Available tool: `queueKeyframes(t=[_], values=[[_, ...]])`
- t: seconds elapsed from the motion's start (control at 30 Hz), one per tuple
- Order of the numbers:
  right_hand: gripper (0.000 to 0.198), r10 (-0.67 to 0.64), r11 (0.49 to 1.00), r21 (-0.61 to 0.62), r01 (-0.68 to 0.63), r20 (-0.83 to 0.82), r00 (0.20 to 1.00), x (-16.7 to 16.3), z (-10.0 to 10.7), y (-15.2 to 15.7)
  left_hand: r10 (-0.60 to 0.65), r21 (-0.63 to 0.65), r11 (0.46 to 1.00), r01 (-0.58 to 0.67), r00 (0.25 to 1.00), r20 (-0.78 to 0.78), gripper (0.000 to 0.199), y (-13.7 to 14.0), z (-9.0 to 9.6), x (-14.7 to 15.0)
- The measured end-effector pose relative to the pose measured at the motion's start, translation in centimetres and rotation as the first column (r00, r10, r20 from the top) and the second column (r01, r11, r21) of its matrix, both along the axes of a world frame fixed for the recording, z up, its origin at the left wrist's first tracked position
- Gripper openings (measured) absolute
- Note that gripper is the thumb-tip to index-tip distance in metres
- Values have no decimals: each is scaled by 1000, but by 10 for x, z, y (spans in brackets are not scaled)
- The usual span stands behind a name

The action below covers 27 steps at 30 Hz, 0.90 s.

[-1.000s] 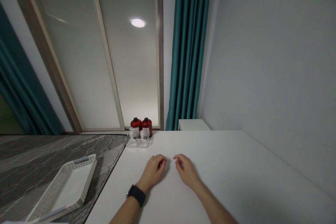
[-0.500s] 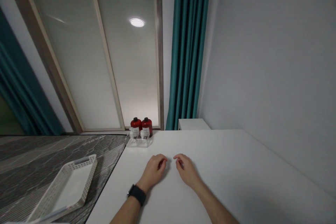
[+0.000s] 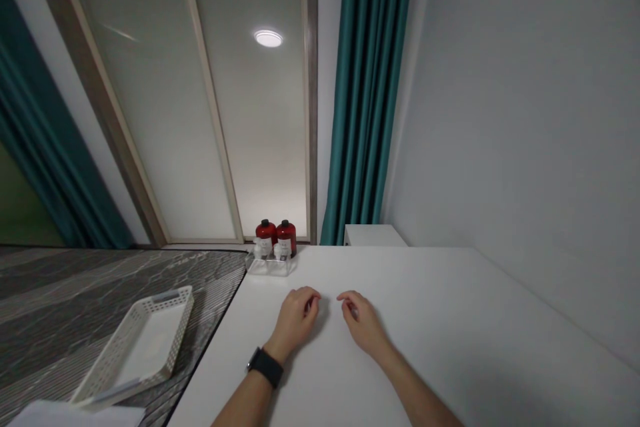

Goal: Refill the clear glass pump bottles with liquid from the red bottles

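My left hand [image 3: 296,317] rests on the white table [image 3: 425,310], fingers loosely curled and nothing between them. A dark watch is strapped round that wrist. Opposite it, a short gap away, my right hand [image 3: 365,325] also lies on the tabletop, with a space between thumb and bent forefinger and nothing held. Beyond both hands, near the table's far left corner, two red bottles [image 3: 287,232] with black caps and white labels stand upright. They are in or just behind a clear tray [image 3: 269,271], where white pump tops also show.
To the left, a white perforated basket [image 3: 182,328] lies on a grey patterned surface [image 3: 45,320] beside the table. Something flat and white [image 3: 80,415] is at the lower left edge. A small white cabinet [image 3: 375,235], a teal curtain [image 3: 367,93] and a wall [image 3: 515,113] stand beyond.
The view has shifted slightly, so the scene sits a little to the right, and more of the flat white thing shows at lower left. Both hands keep their pose on the table.
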State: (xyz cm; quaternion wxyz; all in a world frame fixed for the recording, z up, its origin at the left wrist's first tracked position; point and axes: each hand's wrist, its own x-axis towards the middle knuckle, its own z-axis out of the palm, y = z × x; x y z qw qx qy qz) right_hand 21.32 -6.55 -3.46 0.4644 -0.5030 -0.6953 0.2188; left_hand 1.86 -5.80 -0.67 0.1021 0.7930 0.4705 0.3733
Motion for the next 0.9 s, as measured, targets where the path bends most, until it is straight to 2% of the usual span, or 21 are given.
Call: queueKeyframes(t=[0.13,0.27,0.37,0.5,0.73,0.9], values=[[21,-3,1000,-11,3,-29,1000,2,2,0,79,25,996,-80,997,23,24,0,5,-8],[19,31,999,-27,-32,-32,999,-1,6,3,121,46,991,-122,992,17,23,8,16,-29],[20,94,995,-36,-94,-12,996,-11,8,8,143,63,988,-142,990,-20,20,17,21,-51],[21,179,984,-30,-178,29,984,-35,9,20,232,89,970,-227,971,-60,20,26,15,-73],[28,262,964,21,-265,95,960,-85,15,74,289,105,955,-276,947,-139,16,28,4,-77],[47,206,977,34,-210,96,974,-123,14,126,357,89,933,-349,927,-115,17,28,3,-79]])
